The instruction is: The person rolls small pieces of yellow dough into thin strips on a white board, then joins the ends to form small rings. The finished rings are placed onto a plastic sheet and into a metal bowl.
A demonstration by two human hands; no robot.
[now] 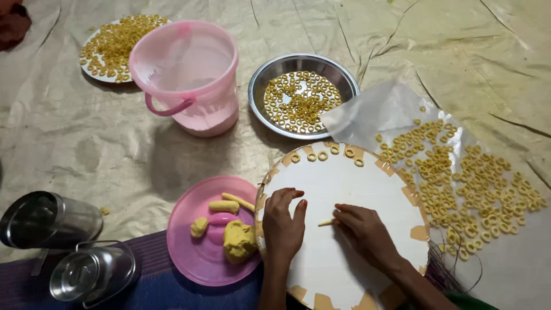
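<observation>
Head view: we see the left hand (283, 225) lying flat, fingers spread, holding nothing, at the nine o'clock edge of the round white board (344, 189). Right hand (364, 229) rests fingertips on a thin dough strip (326, 223) at board centre, not gripping. Finished rings (322, 155) sit at twelve o'clock. Dough lump (238, 240) waits on the pink plate (198, 264). Best rolled with light, even pressure, board steadied.

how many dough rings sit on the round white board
7 dough rings sit along the far edge of the round white board; none seems hidden by the hands.
</observation>
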